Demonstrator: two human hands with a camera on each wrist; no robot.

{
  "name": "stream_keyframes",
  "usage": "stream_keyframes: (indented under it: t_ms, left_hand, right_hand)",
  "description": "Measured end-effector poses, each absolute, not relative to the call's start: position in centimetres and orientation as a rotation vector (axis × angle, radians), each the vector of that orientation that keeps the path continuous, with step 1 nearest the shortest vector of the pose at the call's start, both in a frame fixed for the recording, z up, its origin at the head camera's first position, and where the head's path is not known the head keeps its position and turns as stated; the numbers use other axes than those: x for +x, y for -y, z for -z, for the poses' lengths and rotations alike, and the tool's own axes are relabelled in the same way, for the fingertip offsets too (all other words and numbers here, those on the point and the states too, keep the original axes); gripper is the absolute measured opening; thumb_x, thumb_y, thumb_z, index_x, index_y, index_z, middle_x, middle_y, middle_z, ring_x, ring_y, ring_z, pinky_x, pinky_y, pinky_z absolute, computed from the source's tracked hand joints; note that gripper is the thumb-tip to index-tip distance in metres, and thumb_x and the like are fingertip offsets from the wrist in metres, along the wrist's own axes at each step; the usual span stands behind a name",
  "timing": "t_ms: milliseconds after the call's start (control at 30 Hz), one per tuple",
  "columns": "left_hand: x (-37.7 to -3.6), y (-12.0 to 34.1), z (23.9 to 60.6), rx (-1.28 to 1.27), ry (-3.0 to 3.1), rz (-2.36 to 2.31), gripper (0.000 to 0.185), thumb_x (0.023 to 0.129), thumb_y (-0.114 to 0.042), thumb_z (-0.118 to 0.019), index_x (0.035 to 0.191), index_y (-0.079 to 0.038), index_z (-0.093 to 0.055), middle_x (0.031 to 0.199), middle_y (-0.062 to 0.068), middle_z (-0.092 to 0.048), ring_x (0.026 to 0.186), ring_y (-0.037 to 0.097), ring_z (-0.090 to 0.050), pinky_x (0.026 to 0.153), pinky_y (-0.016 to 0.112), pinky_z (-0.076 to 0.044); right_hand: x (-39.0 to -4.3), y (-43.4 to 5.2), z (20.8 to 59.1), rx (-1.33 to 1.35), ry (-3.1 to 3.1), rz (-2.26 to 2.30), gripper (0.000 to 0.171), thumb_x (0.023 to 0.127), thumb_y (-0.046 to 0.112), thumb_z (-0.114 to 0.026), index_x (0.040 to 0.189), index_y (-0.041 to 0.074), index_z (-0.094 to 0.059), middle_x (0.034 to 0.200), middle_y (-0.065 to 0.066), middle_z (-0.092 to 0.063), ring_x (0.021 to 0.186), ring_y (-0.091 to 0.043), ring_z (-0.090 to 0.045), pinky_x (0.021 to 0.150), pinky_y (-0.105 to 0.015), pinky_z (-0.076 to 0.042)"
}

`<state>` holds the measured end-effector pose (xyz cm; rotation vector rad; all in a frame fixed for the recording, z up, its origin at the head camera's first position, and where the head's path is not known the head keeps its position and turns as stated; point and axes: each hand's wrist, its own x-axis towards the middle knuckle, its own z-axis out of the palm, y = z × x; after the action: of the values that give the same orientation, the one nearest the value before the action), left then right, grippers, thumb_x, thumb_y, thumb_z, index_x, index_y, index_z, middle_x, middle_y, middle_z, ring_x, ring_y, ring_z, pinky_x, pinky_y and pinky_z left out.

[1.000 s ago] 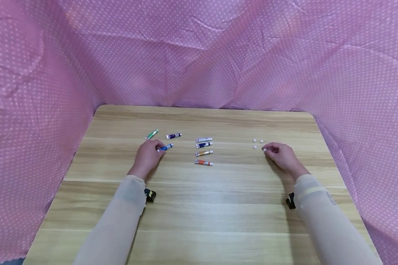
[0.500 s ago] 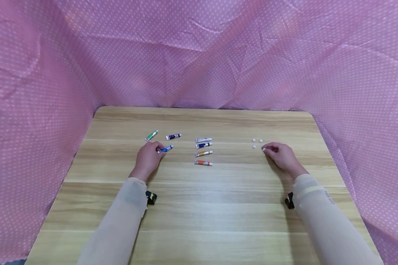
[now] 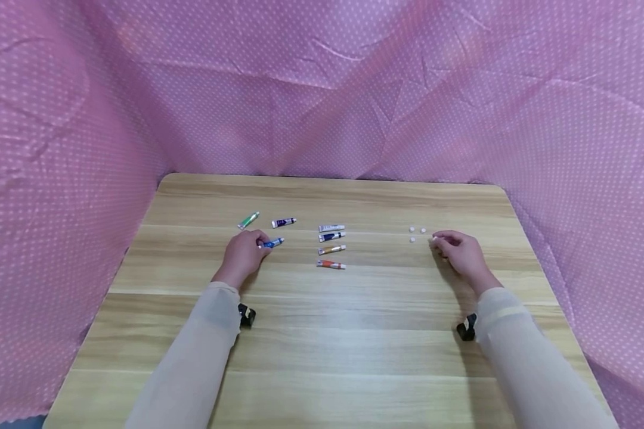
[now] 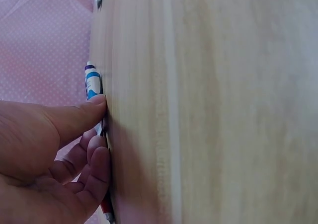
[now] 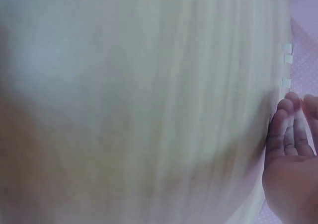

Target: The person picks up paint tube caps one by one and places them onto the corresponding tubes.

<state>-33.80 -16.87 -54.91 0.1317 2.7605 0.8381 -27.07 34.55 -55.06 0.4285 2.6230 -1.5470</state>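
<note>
My left hand [image 3: 242, 256] pinches a blue paint tube [image 3: 274, 242] between thumb and fingers, low over the left part of the table. In the left wrist view the white-and-blue end of that tube [image 4: 93, 82] sticks out beyond the thumb. On the right, my right hand [image 3: 463, 255] holds a small white cap [image 3: 434, 238] at the tips of thumb and forefinger. Fingers largely hide it in the right wrist view. Three more small white caps [image 3: 412, 239] lie just left of those fingertips. A green tube [image 3: 249, 220] and a purple tube [image 3: 284, 223] lie beyond my left hand.
Between the hands, a column of tubes lies on the wooden table [image 3: 354, 345]: white [image 3: 331, 228], dark blue [image 3: 331, 237], yellow-ochre [image 3: 331, 249] and orange [image 3: 331, 264]. A pink dotted cloth [image 3: 322, 119] hangs behind the table and along both sides.
My right hand has shifted slightly right with the white cap at its fingertips, away from the other caps. The left hand keeps hold of the blue tube, almost still.
</note>
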Motion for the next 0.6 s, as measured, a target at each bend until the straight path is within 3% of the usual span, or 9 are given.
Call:
stream_keyframes:
  t_ms: [100, 233, 433, 600]
  left_hand:
    - [-33.8, 17.0, 54.9, 0.124, -2.746, -0.84, 0.019, 0.104, -0.02, -0.074, 0.119, -0.01, -0.073, 0.115, 0.012, -0.076, 0.105, 0.033, -0.068, 0.102, 0.051, -0.054]
    - [-33.7, 17.0, 55.1, 0.117, -2.74, -0.873, 0.019, 0.105, -0.022, -0.072, 0.12, -0.01, -0.072, 0.116, 0.012, -0.077, 0.105, 0.033, -0.069, 0.101, 0.05, -0.054]
    - [-33.0, 17.2, 55.7, 0.124, -2.745, -0.987, 0.024, 0.105, -0.024, -0.071, 0.124, -0.01, -0.071, 0.12, 0.014, -0.07, 0.107, 0.031, -0.064, 0.097, 0.047, -0.053]
    - [-32.1, 17.3, 55.8, 0.076, -2.683, -1.08, 0.026, 0.106, -0.025, -0.07, 0.128, -0.013, -0.068, 0.123, 0.013, -0.068, 0.109, 0.029, -0.062, 0.097, 0.044, -0.052]
  right_hand:
    - [-26.7, -34.1, 54.7, 0.494, -2.522, 1.736, 0.046, 0.108, 0.022, -0.069, 0.141, -0.009, -0.063, 0.087, 0.022, -0.077, 0.081, 0.003, -0.073, 0.074, -0.016, -0.061]
    - [-26.6, -33.6, 54.5, 0.49, -2.48, 1.842, 0.044, 0.107, 0.017, -0.069, 0.141, -0.01, -0.061, 0.092, 0.021, -0.078, 0.087, 0.001, -0.076, 0.081, -0.018, -0.063]
    - [-26.7, -32.6, 54.4, 0.503, -2.501, 1.919, 0.035, 0.107, 0.014, -0.068, 0.135, -0.006, -0.065, 0.092, 0.019, -0.078, 0.088, 0.0, -0.074, 0.083, -0.018, -0.062]
    - [-26.3, -31.4, 54.2, 0.536, -2.39, 2.108, 0.018, 0.106, 0.01, -0.068, 0.122, 0.002, -0.072, 0.088, 0.018, -0.076, 0.084, -0.001, -0.071, 0.079, -0.016, -0.061]
